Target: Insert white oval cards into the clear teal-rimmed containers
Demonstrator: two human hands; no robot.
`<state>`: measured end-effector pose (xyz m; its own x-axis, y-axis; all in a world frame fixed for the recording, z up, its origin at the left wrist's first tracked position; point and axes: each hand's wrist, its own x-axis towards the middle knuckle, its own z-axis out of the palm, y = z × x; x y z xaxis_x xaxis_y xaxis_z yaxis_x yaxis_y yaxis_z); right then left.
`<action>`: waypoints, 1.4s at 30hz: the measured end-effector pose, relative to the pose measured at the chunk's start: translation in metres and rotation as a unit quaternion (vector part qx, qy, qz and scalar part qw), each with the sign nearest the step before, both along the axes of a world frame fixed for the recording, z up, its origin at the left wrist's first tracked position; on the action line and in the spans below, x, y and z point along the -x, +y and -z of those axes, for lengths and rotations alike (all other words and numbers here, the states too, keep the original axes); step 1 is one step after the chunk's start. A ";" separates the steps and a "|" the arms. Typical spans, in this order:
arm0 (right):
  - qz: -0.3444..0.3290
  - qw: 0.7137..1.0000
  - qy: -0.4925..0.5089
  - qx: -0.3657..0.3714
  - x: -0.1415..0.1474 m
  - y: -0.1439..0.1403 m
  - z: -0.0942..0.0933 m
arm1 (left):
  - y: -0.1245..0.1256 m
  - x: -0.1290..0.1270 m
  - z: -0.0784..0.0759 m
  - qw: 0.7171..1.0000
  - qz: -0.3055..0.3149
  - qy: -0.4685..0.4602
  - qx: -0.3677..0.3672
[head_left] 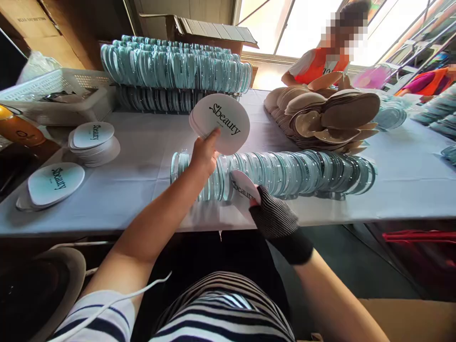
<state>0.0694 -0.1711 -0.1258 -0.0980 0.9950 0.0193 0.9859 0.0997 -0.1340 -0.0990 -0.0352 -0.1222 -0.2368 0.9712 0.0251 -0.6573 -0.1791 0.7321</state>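
My left hand [204,154] holds up a small stack of round white "Sbeauty" cards [221,122] above the table. My right hand [276,219], in a dark striped fingerless glove, grips a single white "Sbeauty" card [243,189] and presses it against a long row of clear round lids [285,173] standing on edge along the table's near side. The card's lower part is hidden by the glove.
Two more stacks of white cards [93,141] [53,184] lie at left on the white table [135,156]. More clear lids [174,64] are racked at the back. A pile of beige pads [331,116] sits at right, with a person in orange [317,64] behind. A white basket [53,92] stands far left.
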 end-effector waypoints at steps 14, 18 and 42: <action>-0.033 0.989 0.052 -0.132 0.013 0.034 0.034 | -0.001 -0.001 0.003 1.000 -0.001 -0.009 -0.017; -0.095 0.992 -0.002 -0.085 0.016 0.040 0.024 | -0.003 -0.001 0.003 1.000 0.004 -0.006 -0.011; -0.044 0.611 0.700 0.368 0.011 0.045 0.030 | -0.010 -0.006 0.008 1.000 -0.021 -0.014 -0.010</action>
<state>0.0586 -0.1265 -0.1558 -0.5514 0.7772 -0.3033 -0.1511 -0.4505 -0.8799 -0.0930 -0.0452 -0.1299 -0.2777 0.9599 0.0376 -0.6696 -0.2215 0.7089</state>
